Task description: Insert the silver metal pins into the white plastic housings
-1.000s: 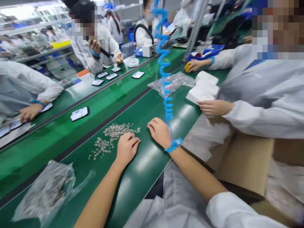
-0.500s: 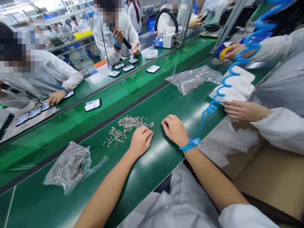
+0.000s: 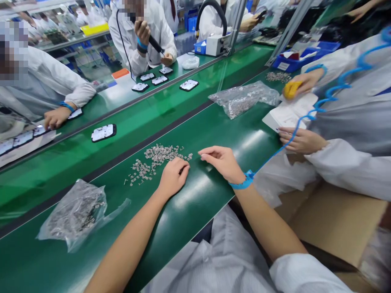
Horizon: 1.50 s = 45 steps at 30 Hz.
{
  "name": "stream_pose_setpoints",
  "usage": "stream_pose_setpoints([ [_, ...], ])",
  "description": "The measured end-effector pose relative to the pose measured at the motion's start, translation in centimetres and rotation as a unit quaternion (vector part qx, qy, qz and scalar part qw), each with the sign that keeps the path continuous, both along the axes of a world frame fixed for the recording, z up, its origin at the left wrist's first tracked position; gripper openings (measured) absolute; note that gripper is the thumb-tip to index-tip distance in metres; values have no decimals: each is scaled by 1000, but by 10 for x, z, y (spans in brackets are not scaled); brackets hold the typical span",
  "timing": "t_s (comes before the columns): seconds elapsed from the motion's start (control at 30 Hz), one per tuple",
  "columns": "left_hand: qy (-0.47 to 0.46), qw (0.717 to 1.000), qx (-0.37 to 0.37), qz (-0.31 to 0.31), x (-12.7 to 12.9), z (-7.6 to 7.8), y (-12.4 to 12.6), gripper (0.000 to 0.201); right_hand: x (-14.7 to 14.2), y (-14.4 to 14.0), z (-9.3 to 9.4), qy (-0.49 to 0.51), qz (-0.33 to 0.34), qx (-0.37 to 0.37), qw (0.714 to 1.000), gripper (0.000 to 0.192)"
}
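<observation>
A loose pile of small silvery metal parts (image 3: 159, 155) lies on the green work surface (image 3: 244, 140). At its near right edge rests my left hand (image 3: 174, 178), fingers curled with the thumb alongside; whatever they hold is hidden. My right hand (image 3: 220, 162) is just right of the pile, thumb and fingertips drawn together in a pinch. Anything between those fingertips is too small to make out. Around my right wrist sits a blue strap (image 3: 242, 182) with a coiled blue cord (image 3: 293, 138). A clear plastic bag (image 3: 73, 215) of similar metal parts lies left of my left arm.
Another clear bag (image 3: 244, 97) of metal parts lies farther right. Beside me a co-worker's hand holds a yellow object (image 3: 291, 89) over white trays (image 3: 285, 116). A green conveyor (image 3: 137, 114) carries dark-framed white panels (image 3: 104, 132). A cardboard box (image 3: 336, 219) stands below right.
My right hand's fingers have stretched toward the pile and pinch together. My left hand stays by the pile, still curled. The co-worker's yellow object has come nearer the trays. The view has shifted slightly.
</observation>
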State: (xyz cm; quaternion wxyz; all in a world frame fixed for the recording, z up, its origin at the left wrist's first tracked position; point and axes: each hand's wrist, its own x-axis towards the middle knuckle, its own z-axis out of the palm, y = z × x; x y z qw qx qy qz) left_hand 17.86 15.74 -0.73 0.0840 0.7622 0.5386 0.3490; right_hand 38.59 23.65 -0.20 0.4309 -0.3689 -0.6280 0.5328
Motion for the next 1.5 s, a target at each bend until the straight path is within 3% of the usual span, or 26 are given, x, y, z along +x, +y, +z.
stream_pose_setpoints([
  [0.1,-39,999,14,12,-1,0,2,15,3,-1,8,118,33,-99,988,25],
  [0.33,-111,992,54,35,-1,3,2,14,6,0,12,217,46,-173,960,30],
  [0.53,-290,956,24,41,-1,-3,-1,20,6,-1,12,181,51,-167,968,33],
  [0.87,-405,913,-7,46,0,8,3,27,4,0,9,90,93,-117,985,25],
  [1.2,-390,916,-58,67,-3,0,3,28,1,5,5,104,66,-121,985,32],
  [1.4,-272,959,-36,73,-7,-5,5,23,-2,7,3,86,63,-128,986,35],
  [1.5,-192,980,5,58,-6,-1,4,16,-4,7,1,41,50,-85,994,27],
])
